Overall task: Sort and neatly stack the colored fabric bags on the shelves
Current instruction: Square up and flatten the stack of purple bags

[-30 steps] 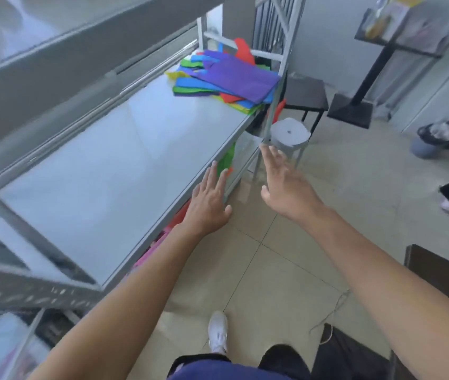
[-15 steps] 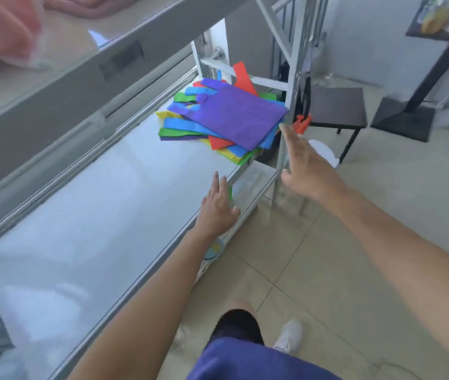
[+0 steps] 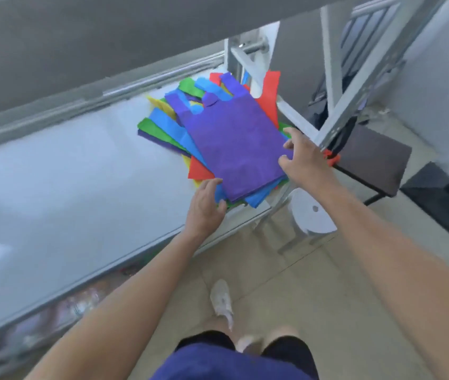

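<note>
1. pile of flat fabric bags in mixed colours (image 3: 168, 130) lies askew at the far right end of the grey metal shelf (image 3: 67, 174), with a purple fabric bag (image 3: 234, 149) on top.
2. right hand (image 3: 302, 157) is spread open, its fingertips touching the purple bag's right edge. left hand (image 3: 205, 207) sits at the pile's near corner with its fingers bent; i cannot tell if it grips.
3. step, as i judge it: taking hold to begin sorting.
4. next move calls for lifting the top bag alone without dragging the others.

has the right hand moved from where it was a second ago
Yes. The right hand was over the floor, short of the corner post; it has gone forward past the post and now reaches the right edge of the purple bag.
</note>
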The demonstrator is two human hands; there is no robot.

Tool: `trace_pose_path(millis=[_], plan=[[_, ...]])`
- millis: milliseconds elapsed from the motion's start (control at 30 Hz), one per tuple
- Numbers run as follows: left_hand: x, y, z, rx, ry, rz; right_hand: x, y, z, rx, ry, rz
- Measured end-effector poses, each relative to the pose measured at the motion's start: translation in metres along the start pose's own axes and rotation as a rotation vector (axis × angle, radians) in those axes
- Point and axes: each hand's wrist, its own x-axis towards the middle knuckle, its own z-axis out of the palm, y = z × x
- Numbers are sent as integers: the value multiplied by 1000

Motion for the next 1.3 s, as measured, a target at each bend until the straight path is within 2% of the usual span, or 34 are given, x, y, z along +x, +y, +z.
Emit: trace_pose_path(millis=[167, 267, 367, 433, 500, 600, 700, 833, 967, 1067, 1167, 1267, 1300], plan=[[20, 27, 20, -161, 52, -317, 72, 24, 9, 30, -206, 60], [38, 45, 25, -238, 182, -563, 111, 33, 24, 77, -283, 88], [47, 61, 31, -397, 249, -790, 129, 41, 42, 93, -296, 100], [51, 67, 36, -497, 279, -868, 133, 47, 50, 77, -256, 92], [54, 69, 37, -432, 319, -895, 138, 50, 53, 63, -238, 93], [62, 67, 31, -198, 317, -913, 140, 53, 51, 17, -254, 75], [66, 75, 31, -215, 297, -919, 135, 55, 54, -24, -240, -8], [66, 79, 41, -395, 333, -867, 132, 60, 54, -43, -272, -24], [51, 81, 40, -928, 396, -898, 129, 68, 52, 78, -305, 23], [25, 81, 30, -1191, 302, -903, 120, 78, 53, 235, -365, 20], [-10, 78, 18, -1264, 129, -929, 116, 88, 51, 190, -486, 42], [-40, 72, 11, -1234, 78, -961, 106, 87, 45, 264, -697, 103], [-46, 70, 11, -1247, 56, -936, 103, 87, 43, 217, -723, 100]])
